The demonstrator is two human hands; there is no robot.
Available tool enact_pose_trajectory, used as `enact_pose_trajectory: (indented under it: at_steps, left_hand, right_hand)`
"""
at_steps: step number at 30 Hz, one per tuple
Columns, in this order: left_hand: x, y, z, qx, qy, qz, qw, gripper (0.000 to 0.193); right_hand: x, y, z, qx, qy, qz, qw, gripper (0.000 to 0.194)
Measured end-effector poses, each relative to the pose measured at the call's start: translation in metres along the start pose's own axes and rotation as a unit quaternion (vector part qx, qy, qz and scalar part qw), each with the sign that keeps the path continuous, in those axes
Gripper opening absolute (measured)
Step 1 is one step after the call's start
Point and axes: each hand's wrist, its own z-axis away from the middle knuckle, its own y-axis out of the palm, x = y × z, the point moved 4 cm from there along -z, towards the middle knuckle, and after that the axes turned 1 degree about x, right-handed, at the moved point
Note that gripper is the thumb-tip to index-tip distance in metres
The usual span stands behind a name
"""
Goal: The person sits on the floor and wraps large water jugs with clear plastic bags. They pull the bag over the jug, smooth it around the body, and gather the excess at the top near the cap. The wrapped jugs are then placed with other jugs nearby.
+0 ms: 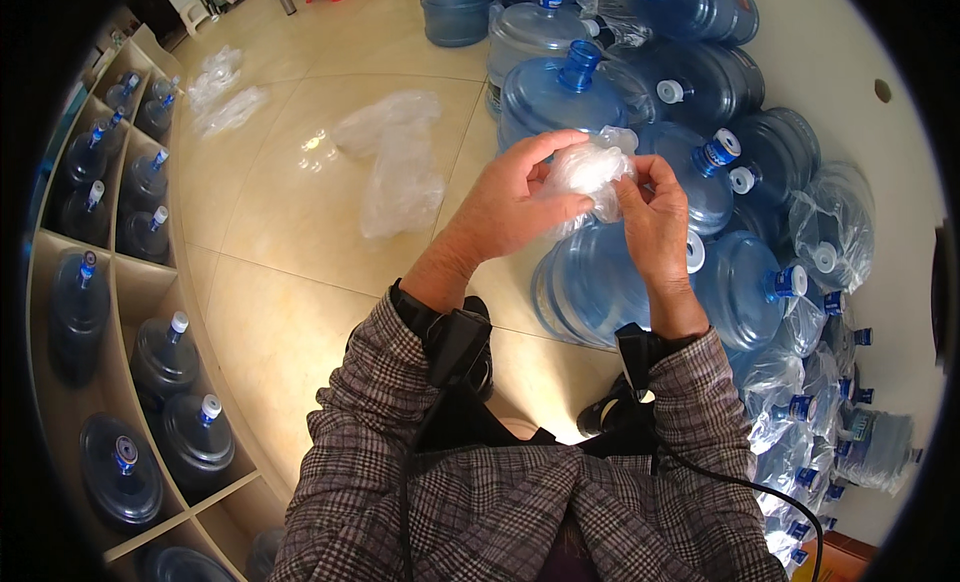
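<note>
A crumpled bundle of clear plastic film [589, 169] is bunched between my two hands. My left hand [517, 188] cups it from the left, with the thumb lying along its lower side. From the right, my right hand [654, 214] pinches its edge between thumb and fingers. Below the hands, a large blue water bottle [589, 282] lies or leans near my feet, partly hidden by my right forearm. Just beyond the bundle stands an uncapped blue water bottle [559, 94], its open neck upward.
Several water bottles [712, 79] are piled along the right wall, some wrapped in clear plastic. Loose plastic bags [401, 162] lie on the tiled floor [300, 229], with more film [225, 94] farther back. At left runs a wooden shelf [150, 526] holding capped bottles [196, 432].
</note>
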Motion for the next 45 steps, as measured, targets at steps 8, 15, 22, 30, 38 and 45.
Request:
enact_pose_trajectory:
  at_steps: [8, 15, 22, 30, 38, 45]
  left_hand:
    - [-0.005, -0.052, 0.002, -0.143, 0.098, -0.288, 0.942, 0.034]
    - [-0.007, -0.111, 0.005, -0.266, 0.015, -0.601, 0.753, 0.047]
    - [0.003, -0.105, 0.007, -0.236, -0.074, -0.612, 0.751, 0.048]
    - [0.023, -0.019, -0.014, -0.067, 0.013, -0.336, 0.940, 0.036]
    - [0.062, 0.079, -0.007, 0.077, -0.028, -0.232, 0.969, 0.060]
    - [0.087, 0.134, -0.006, 0.125, -0.069, -0.221, 0.965, 0.074]
  right_hand:
    - [-0.012, 0.054, -0.007, 0.116, 0.054, 0.010, 0.992, 0.030]
    - [-0.008, 0.066, -0.009, 0.139, -0.020, 0.089, 0.986, 0.034]
    - [0.006, 0.057, 0.002, 0.120, -0.113, 0.137, 0.977, 0.023]
    - [0.026, -0.003, 0.017, 0.030, -0.129, 0.157, 0.979, 0.015]
    - [0.028, -0.081, 0.043, -0.097, -0.163, 0.376, 0.907, 0.029]
    - [-0.034, -0.106, 0.062, -0.030, 0.011, 0.295, 0.955, 0.070]
